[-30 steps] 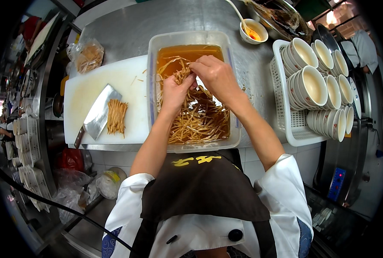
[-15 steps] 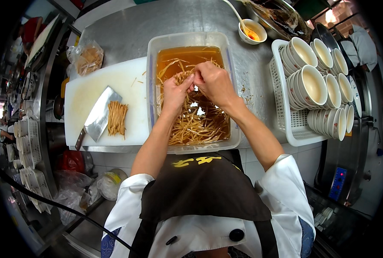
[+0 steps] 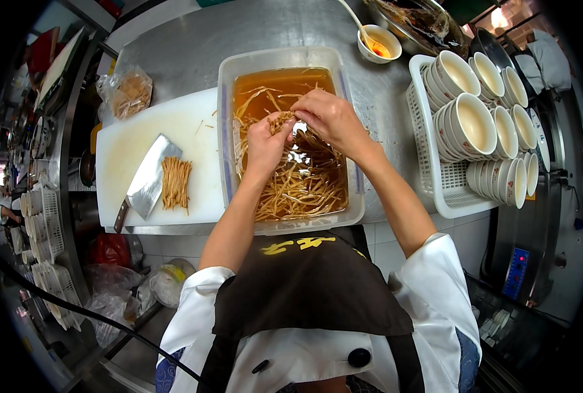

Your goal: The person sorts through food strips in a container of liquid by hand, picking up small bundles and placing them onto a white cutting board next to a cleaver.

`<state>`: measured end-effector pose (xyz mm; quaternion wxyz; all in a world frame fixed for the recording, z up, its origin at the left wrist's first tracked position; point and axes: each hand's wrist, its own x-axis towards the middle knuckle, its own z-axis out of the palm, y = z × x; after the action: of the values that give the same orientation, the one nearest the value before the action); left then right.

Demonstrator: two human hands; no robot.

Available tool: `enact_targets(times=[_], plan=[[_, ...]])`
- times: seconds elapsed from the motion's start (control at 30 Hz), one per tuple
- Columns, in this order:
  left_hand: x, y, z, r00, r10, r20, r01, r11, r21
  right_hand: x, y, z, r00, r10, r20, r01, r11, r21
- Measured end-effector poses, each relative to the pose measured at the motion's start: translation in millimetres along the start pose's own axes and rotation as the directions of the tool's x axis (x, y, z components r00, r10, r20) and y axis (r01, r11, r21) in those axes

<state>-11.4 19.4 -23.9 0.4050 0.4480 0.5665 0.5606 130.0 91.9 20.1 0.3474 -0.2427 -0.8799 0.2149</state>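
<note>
Baskets (image 3: 50,219) of pale crockery are filling the racks at far left, while a steel bench (image 3: 187,59) is spanning the kitchen's middle. Over its near left corner a white cutting board (image 3: 121,157) is carrying a cleaver (image 3: 147,177) and a neat tan bundle (image 3: 176,183); a plastic bag (image 3: 131,98) is lying beyond. At the near edge a clear tub (image 3: 282,55) is holding amber liquid (image 3: 282,78) and loose strips (image 3: 298,200), thin, glossy, tangled, tan to brown. Above these the left hand (image 3: 265,144) is gripping a clump (image 3: 278,122); the right hand (image 3: 327,118) is curling its fingers against it, though I cannot tell its hold. Toward the far right corner a bowl (image 3: 373,57) is holding a spoon (image 3: 353,14); a white basket (image 3: 455,187) of stacked bowls (image 3: 476,124) is lining the right edge.
</note>
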Motion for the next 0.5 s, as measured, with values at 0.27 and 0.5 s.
enact_targets(times=[0.27, 0.5], plan=[[-4.1, 7.1, 1.9, 1.000, -0.010, -0.004, 0.011, 0.981, 0.191, 2.4, -4.7, -3.7, 0.998, -0.015, 0.069, 0.022, 0.994, -0.103], [-2.7, -4.6, -0.2, 0.990, 0.143, -0.005, -0.129, 0.907, 0.400, -0.3, -5.7, 1.1, 0.985, 0.018, 0.172, 0.021, 0.975, -0.223]])
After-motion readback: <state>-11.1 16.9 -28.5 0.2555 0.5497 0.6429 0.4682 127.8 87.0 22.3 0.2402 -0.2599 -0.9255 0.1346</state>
